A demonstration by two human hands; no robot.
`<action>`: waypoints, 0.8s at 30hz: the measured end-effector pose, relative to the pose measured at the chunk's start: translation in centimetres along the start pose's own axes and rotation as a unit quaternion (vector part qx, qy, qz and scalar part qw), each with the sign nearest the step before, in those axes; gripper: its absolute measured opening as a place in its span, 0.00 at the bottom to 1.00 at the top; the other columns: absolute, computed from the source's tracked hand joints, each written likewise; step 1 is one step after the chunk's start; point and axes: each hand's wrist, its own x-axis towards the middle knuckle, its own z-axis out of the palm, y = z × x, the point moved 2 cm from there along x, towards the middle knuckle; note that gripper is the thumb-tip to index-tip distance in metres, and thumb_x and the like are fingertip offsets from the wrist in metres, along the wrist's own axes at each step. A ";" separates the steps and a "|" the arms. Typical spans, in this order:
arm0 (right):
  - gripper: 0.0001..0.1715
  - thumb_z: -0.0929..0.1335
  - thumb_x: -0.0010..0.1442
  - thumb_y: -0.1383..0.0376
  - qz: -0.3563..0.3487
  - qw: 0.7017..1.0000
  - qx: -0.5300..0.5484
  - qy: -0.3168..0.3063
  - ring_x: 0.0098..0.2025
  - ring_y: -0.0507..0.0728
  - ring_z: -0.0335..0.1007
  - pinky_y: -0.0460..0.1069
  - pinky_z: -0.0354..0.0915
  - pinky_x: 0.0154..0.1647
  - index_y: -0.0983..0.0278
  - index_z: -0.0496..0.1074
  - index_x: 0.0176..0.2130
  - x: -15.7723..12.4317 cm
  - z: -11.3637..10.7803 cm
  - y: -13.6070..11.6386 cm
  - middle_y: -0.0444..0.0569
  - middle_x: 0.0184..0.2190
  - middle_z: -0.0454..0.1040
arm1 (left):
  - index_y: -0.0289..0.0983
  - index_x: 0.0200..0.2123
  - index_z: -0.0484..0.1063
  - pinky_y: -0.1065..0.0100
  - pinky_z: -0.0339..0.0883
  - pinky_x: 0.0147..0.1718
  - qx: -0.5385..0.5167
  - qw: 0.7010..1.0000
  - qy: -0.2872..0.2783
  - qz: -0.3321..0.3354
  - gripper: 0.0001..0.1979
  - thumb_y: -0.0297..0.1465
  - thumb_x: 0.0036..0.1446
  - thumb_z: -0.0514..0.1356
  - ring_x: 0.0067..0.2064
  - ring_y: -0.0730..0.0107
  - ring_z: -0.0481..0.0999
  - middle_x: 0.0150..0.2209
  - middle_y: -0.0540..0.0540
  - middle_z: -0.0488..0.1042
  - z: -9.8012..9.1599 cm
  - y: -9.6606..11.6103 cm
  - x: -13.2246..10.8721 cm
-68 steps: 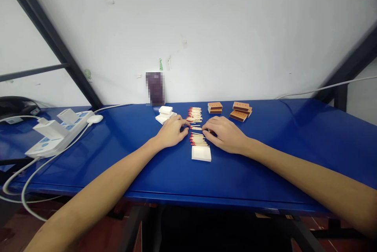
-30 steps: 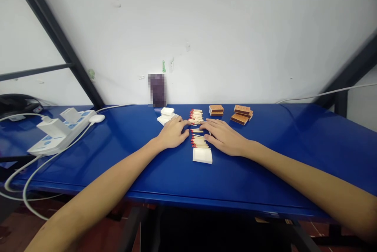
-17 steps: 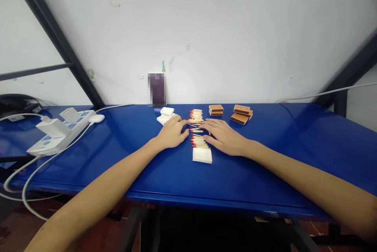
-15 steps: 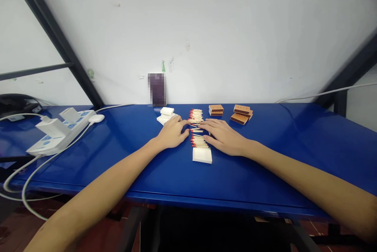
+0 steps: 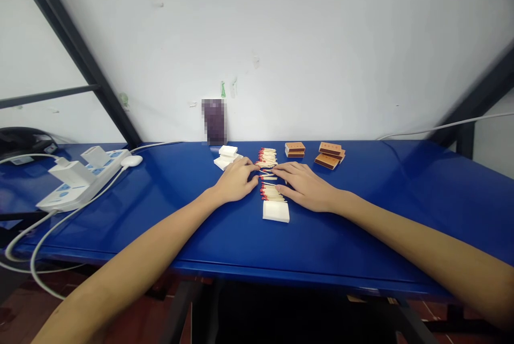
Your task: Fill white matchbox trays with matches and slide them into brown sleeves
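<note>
- Your left hand (image 5: 236, 180), bare: fingers loosely curved, a gap between thumb and forefinger; the tips sit at the red heads of the matches, contact too fine to tell. The other fingers are partly tucked from sight.
- Your right hand (image 5: 304, 187), bare: fingers extended, thumb spread apart from the forefinger, tips at the plain match ends. You cannot tell whether it grips anything; its palm side is hidden.
- Matches, between your hands, heads left: a far pile (image 5: 267, 157), a few middle sticks (image 5: 267, 177), a near row (image 5: 272, 193). Overlap prevents a count; your right thumb hides some ends of the near row.
- White tray (image 5: 276, 212), just nearer than the near row; contents hard to make out.
- White trays (image 5: 227, 157), far left of the matches, stacked, partly covered by your left hand.
- Matchboxes, brown: a stack (image 5: 295, 150) far right, a looser stack (image 5: 330, 156) farther right; lettering illegible.
- Purple object (image 5: 215, 122), far left by the wall, pixelated beyond recognition.
- Black object (image 5: 24, 143), left, cut off by the view's edge.
</note>
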 end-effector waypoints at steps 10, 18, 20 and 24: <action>0.30 0.57 0.69 0.53 -0.001 1.000 0.007 0.009 0.61 0.69 0.60 0.65 0.58 0.59 0.65 0.67 0.61 0.1 0.0 0.0 0.61 0.59 0.67 | 0.34 0.51 0.75 0.53 0.66 0.55 0.003 1.000 -0.006 0.021 0.17 0.32 0.64 0.52 0.51 0.56 0.72 0.49 0.39 0.74 -0.3 0.3 0.1; 0.30 0.57 0.69 0.53 0.003 1.000 0.014 0.011 0.62 0.70 0.59 0.66 0.59 0.58 0.65 0.67 0.61 0.1 0.1 0.1 0.62 0.60 0.66 | 0.34 0.55 0.71 0.55 0.67 0.50 -0.030 0.999 0.011 0.032 0.20 0.29 0.62 0.53 0.47 0.58 0.73 0.46 0.41 0.76 -0.3 0.3 0.1; 0.31 0.56 0.69 0.52 0.010 1.000 0.011 0.010 0.62 0.70 0.58 0.66 0.58 0.59 0.65 0.66 0.62 0.1 0.2 0.2 0.62 0.61 0.65 | 0.35 0.57 0.69 0.56 0.68 0.48 -0.047 0.998 0.016 0.031 0.21 0.28 0.60 0.54 0.45 0.59 0.73 0.45 0.42 0.77 -0.3 0.4 0.1; 0.32 0.56 0.69 0.52 0.018 0.999 0.021 0.018 0.62 0.69 0.59 0.65 0.59 0.59 0.64 0.62 0.64 0.0 0.1 0.3 0.61 0.61 0.66 | 0.37 0.56 0.69 0.56 0.68 0.48 -0.056 0.998 0.014 0.030 0.20 0.27 0.60 0.54 0.45 0.60 0.73 0.46 0.43 0.77 -0.4 0.4 0.1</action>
